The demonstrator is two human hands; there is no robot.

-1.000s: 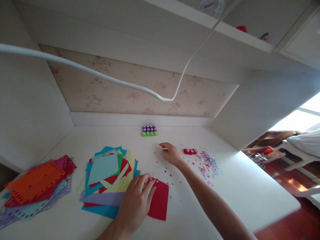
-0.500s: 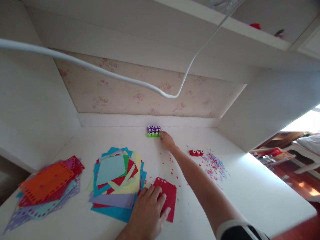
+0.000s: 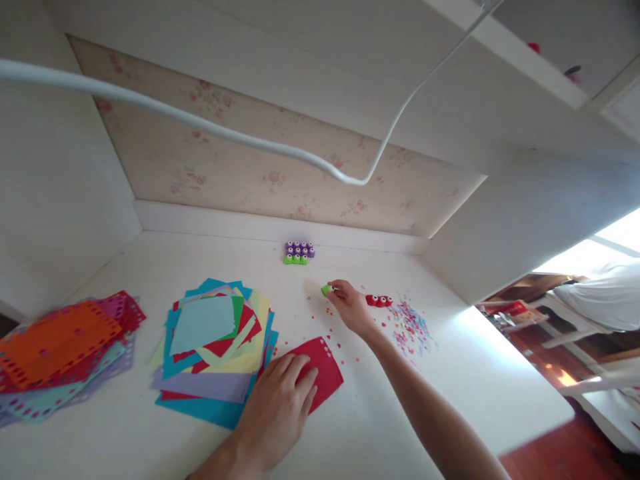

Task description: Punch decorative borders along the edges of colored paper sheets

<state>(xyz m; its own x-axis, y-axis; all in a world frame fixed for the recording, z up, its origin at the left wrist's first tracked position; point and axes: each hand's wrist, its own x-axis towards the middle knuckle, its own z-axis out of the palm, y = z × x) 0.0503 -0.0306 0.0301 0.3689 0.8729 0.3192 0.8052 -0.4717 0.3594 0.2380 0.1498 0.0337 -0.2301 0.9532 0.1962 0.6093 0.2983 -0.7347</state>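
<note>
My left hand (image 3: 280, 403) rests on a red sheet of paper (image 3: 325, 370), its bent fingers holding the sheet against the table. Small punched holes run along the sheet's upper right edge. My right hand (image 3: 350, 307) pinches a small green craft punch (image 3: 327, 289) just above the white table. Behind it, several purple craft punches (image 3: 300, 249) stand in rows, with three green punches (image 3: 296, 260) in front of them. Right of my right hand is a short row of red punches (image 3: 379, 301).
A stack of coloured paper (image 3: 205, 327) lies left of my left hand. Farther left are punched sheets (image 3: 60, 343). Tiny confetti (image 3: 413, 327) is heaped at the right, with loose bits near the red sheet. A white cable (image 3: 225, 140) hangs across the view.
My right hand has taken a green punch from the front row and brought it nearer and to the right. The red sheet has turned under my left hand. The view has shifted.
</note>
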